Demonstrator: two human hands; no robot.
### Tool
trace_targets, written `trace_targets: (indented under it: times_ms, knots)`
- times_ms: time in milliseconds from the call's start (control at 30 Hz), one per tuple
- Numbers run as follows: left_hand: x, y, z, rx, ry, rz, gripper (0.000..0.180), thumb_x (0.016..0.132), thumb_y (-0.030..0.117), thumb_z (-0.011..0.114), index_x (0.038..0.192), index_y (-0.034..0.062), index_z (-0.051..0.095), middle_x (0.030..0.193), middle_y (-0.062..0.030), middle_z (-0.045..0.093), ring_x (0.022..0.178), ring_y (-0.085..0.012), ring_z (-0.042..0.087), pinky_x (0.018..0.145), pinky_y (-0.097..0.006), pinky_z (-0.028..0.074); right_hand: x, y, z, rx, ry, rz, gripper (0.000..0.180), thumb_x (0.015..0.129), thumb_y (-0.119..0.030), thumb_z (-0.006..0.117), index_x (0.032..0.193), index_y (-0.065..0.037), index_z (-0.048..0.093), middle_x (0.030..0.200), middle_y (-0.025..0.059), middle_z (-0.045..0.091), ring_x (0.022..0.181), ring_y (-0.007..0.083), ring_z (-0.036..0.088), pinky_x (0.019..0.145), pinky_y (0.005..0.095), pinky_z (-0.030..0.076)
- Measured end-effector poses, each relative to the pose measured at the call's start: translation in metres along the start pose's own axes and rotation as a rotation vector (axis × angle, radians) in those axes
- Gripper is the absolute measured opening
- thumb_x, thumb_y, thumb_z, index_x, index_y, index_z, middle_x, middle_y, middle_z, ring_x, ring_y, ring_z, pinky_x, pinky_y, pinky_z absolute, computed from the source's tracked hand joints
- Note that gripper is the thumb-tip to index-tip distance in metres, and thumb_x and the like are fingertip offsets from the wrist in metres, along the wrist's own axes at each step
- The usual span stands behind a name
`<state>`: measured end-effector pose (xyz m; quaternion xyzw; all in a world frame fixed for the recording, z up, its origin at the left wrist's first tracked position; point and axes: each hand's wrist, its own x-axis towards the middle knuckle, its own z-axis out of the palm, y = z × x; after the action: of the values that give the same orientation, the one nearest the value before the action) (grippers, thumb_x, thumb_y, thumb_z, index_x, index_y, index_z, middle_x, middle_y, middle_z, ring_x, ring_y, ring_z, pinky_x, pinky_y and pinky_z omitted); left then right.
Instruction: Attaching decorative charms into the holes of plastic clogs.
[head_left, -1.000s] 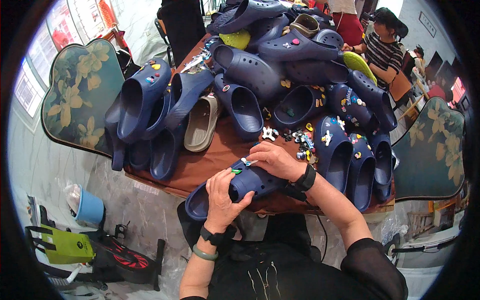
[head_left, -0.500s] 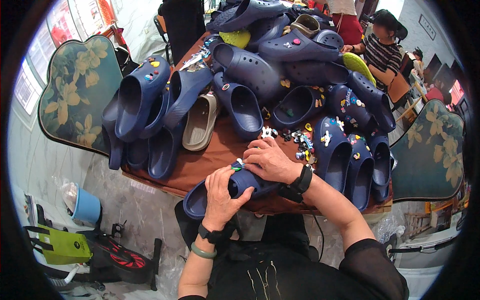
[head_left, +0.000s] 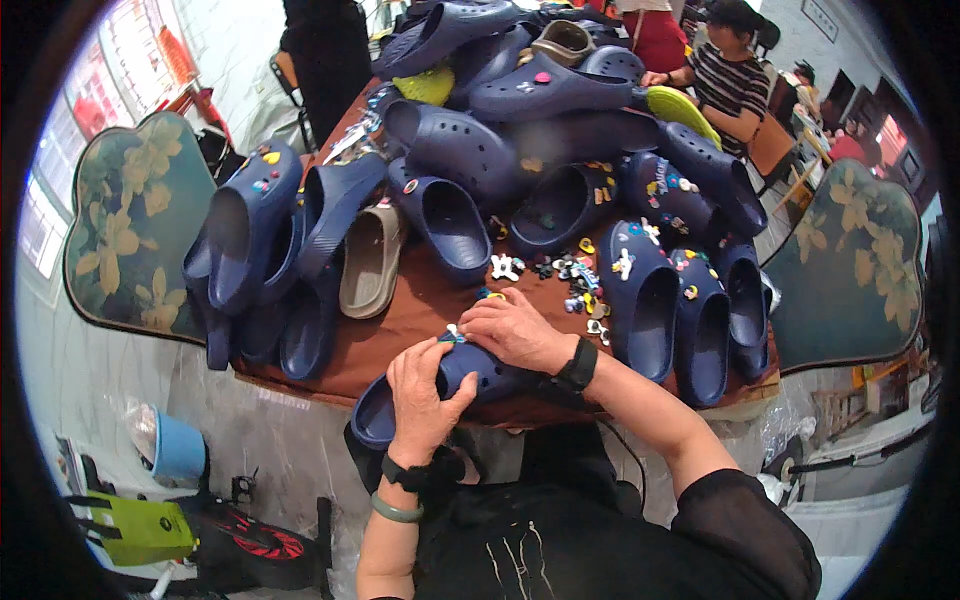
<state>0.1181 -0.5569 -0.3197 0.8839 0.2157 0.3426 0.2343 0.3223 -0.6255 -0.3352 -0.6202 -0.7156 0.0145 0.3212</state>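
A navy foam clog (head_left: 375, 412) lies at the table's near edge, its open heel toward the left. My left hand (head_left: 420, 395) is closed over its middle, the fingertips on the upper and the thumb on the near side. A small white-and-green shoe charm (head_left: 452, 335) sits at the upper's far side, between the fingertips of both hands. My right hand (head_left: 510, 330) bends over the toe part, its fingers pinching at that charm. Part of the upper is hidden beneath my hands. A yellow-and-blue charm (head_left: 491, 296) shows just beyond my right fingers.
Loose charms (head_left: 575, 280) lie beyond my right hand. Many navy clogs (head_left: 640, 310) and a grey-brown clog (head_left: 372, 262) crowd the brown-covered table (head_left: 320, 385). Flowered chair backs (head_left: 145, 230) stand at both sides. A person (head_left: 730, 75) sits at the far right.
The view has shifted slightly, moving most things left in the picture. My hands stay on the clog and the charm, with only small finger movements.
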Motion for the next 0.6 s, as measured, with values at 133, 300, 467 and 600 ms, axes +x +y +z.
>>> trace_targets:
  times_ms: [133, 300, 467, 600]
  knots:
    - [0.001, -0.002, 0.002, -0.011, -0.019, -0.033, 0.048, 0.074, 0.026, 0.078, 0.114, 0.0094, 0.061, 0.12, -0.0124, 0.059, 0.114, -0.0316, 0.053, 0.101, -0.045, 0.036, -0.002, -0.004, -0.011, -0.019, 0.134, -0.046, 0.019, 0.09, -0.019, 0.068, 0.107, -0.009, 0.068, 0.11, 0.0024, 0.067, 0.111, 0.0214, 0.059, 0.1, 0.0429, 0.04]
    - [-0.006, -0.001, 0.001, 0.0, 0.005, -0.023, 0.047, 0.074, 0.026, 0.077, 0.114, 0.0095, 0.06, 0.121, -0.0128, 0.059, 0.115, -0.0318, 0.052, 0.102, -0.045, 0.035, -0.031, 0.052, -0.055, -0.509, -0.081, 0.405, 0.023, 0.082, -0.014, 0.065, 0.102, -0.005, 0.07, 0.098, 0.012, 0.068, 0.104, 0.0308, 0.061, 0.096, 0.0544, 0.037]
    - [-0.004, -0.001, 0.004, -0.02, 0.009, -0.008, 0.048, 0.074, 0.027, 0.077, 0.115, 0.0098, 0.059, 0.121, -0.0131, 0.058, 0.117, -0.0315, 0.052, 0.103, -0.045, 0.034, -0.071, 0.091, -0.063, -0.926, -0.137, 0.586, 0.021, 0.079, -0.012, 0.063, 0.096, -0.003, 0.072, 0.096, 0.0117, 0.068, 0.108, 0.0309, 0.057, 0.109, 0.0675, 0.022]
    - [-0.008, 0.0, 0.002, -0.004, 0.014, -0.021, 0.049, 0.074, 0.027, 0.077, 0.116, 0.0099, 0.058, 0.122, -0.013, 0.058, 0.117, -0.0314, 0.051, 0.103, -0.045, 0.034, -0.06, 0.085, -0.062, -0.894, -0.296, 0.63, 0.028, 0.079, -0.013, 0.064, 0.102, 0.0, 0.07, 0.097, 0.0124, 0.068, 0.11, 0.0309, 0.057, 0.111, 0.0681, 0.02]
